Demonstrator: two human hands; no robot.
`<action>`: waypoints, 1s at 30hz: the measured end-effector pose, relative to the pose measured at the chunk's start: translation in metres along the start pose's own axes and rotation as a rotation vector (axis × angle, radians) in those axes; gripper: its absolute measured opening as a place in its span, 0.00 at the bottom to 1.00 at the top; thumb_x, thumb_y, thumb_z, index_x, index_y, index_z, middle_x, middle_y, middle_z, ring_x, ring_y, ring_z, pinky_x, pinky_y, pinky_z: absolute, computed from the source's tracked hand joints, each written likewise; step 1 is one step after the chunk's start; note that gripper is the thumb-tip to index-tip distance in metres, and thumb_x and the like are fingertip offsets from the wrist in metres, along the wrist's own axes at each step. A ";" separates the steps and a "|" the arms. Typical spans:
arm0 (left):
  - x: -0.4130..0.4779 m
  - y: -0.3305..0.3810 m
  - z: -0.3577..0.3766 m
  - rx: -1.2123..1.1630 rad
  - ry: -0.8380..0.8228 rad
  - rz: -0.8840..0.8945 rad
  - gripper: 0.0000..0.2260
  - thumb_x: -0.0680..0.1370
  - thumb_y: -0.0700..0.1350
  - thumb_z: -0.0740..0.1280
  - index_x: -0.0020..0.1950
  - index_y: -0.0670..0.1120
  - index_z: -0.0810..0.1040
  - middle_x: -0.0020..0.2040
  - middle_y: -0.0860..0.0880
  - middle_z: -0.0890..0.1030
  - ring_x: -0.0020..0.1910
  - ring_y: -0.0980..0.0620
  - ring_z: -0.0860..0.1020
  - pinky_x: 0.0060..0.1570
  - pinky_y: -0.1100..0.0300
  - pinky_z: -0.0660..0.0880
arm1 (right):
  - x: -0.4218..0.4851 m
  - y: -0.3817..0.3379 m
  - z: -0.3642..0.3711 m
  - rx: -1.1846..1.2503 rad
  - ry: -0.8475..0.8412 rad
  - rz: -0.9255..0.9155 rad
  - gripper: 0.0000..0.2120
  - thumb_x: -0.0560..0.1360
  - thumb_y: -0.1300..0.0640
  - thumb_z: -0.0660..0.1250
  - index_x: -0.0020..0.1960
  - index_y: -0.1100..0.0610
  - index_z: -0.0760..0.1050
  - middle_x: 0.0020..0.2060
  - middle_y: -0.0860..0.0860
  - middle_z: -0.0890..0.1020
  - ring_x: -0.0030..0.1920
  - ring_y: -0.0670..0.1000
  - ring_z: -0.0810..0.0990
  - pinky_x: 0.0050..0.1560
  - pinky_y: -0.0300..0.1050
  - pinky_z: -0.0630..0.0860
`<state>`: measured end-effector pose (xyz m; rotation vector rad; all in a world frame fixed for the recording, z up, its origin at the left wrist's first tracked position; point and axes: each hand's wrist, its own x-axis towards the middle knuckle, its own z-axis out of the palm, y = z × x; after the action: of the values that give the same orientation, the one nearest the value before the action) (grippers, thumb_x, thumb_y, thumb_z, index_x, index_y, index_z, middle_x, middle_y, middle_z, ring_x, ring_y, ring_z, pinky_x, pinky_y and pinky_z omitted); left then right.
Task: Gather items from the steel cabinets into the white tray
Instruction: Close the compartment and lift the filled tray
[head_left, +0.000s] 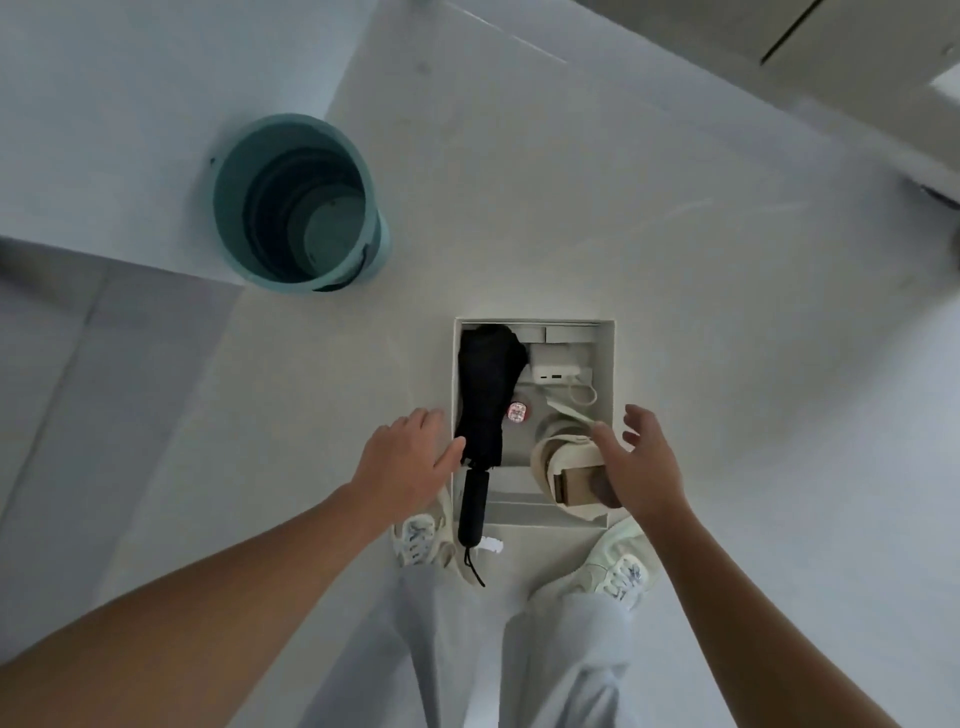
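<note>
The white tray (605, 364) lies on the floor and looks light but bendy (unevenly loaded: the black umbrella (488, 395) lies along its left wall, handle overhanging the near edge). Lift by both side walls, where left hand (405, 457) and right hand (641, 462) hover, fingers relaxed, gripping nothing.

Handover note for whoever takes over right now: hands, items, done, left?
Left hand: open, fingers at the left edge of the white tray, beside the black umbrella.
Right hand: open, over the tray's right side above the beige roll; contact unclear.
Tray is on the floor; it also holds a power bank. The umbrella's handle overhangs the near edge.
Done: these items gathered.
Left: no cabinet interior in view, so the remainder is unknown; probably lift the tray next.
</note>
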<state>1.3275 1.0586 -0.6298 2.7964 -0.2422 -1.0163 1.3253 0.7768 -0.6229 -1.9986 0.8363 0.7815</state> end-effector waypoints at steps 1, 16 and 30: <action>0.006 0.000 0.008 -0.071 0.004 -0.034 0.27 0.81 0.61 0.48 0.70 0.44 0.67 0.60 0.45 0.77 0.53 0.46 0.78 0.52 0.50 0.76 | 0.007 0.003 0.001 0.025 -0.026 0.010 0.30 0.78 0.46 0.68 0.76 0.55 0.65 0.71 0.51 0.74 0.68 0.52 0.75 0.65 0.49 0.71; 0.038 0.015 0.057 -0.613 0.223 -0.283 0.21 0.80 0.61 0.58 0.69 0.51 0.68 0.52 0.55 0.78 0.42 0.59 0.79 0.40 0.66 0.73 | 0.075 0.040 0.013 0.089 0.007 -0.133 0.13 0.78 0.53 0.71 0.61 0.55 0.81 0.53 0.49 0.86 0.51 0.48 0.85 0.52 0.46 0.79; 0.043 0.017 0.073 -0.798 0.337 -0.363 0.16 0.81 0.45 0.66 0.68 0.46 0.74 0.52 0.49 0.80 0.43 0.61 0.79 0.42 0.80 0.70 | 0.072 0.049 0.023 0.153 0.055 -0.178 0.13 0.78 0.51 0.69 0.62 0.43 0.81 0.49 0.38 0.87 0.47 0.40 0.86 0.55 0.51 0.82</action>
<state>1.3111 1.0268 -0.7086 2.2244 0.5978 -0.4992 1.3241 0.7550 -0.7103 -1.9343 0.7155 0.5472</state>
